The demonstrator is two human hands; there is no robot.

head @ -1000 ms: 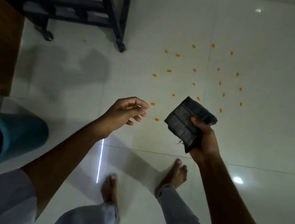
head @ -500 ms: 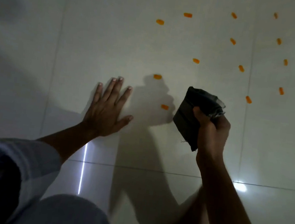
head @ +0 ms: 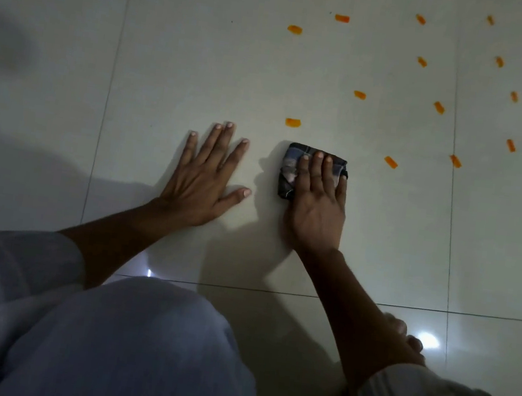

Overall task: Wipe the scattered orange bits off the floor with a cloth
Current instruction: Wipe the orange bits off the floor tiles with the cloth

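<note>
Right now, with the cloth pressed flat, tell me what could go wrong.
1. The right hand covers most of the small folded cloth; wiping forward may push the nearest orange bit ahead rather than gather it.
2. Bits lie scattered far right, like one; reaching may shift weight off the left hand braced on the glossy floor.

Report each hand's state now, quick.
Left hand: open, flat on the floor, holding nothing.
Right hand: fingers extended, pressing the folded cloth onto the floor.

Pale trouser knee (head: 137, 340), bare toes (head: 401, 330), bright light glare (head: 428, 341).
</note>
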